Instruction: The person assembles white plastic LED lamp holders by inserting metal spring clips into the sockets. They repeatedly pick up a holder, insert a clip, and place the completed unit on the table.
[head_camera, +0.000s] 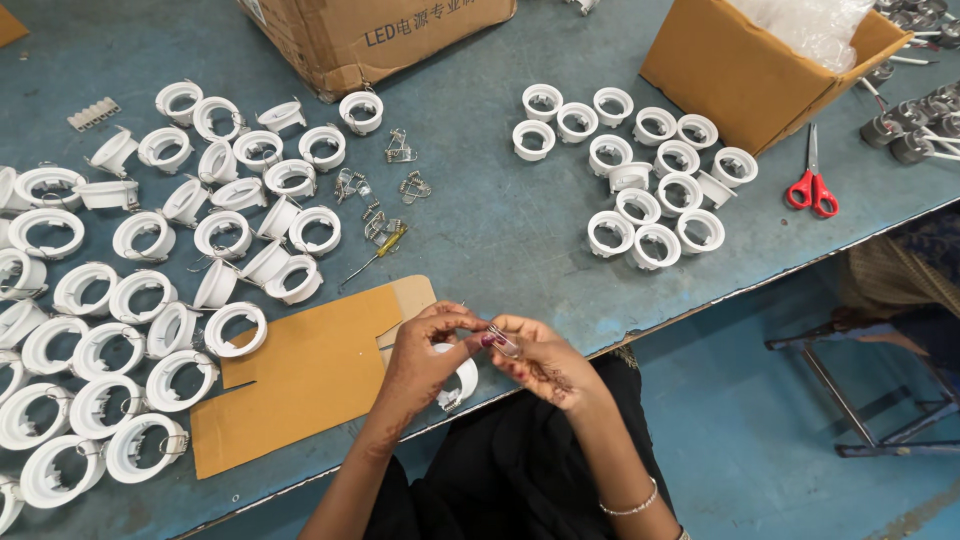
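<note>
Left hand (425, 360) mostly covers the white ring (462, 385) it grips; right hand (535, 360) pinches a tiny wire clip (503, 341), hard to make out. One red scissors (812, 188) far right, two cardboard boxes (760, 70) at the far edge, both cut off.

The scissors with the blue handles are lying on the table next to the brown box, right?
Not quite. The scissors do lie on the table beside the brown box, but their handles are red, not blue. The head view shows this, at the right side of the table.
</note>
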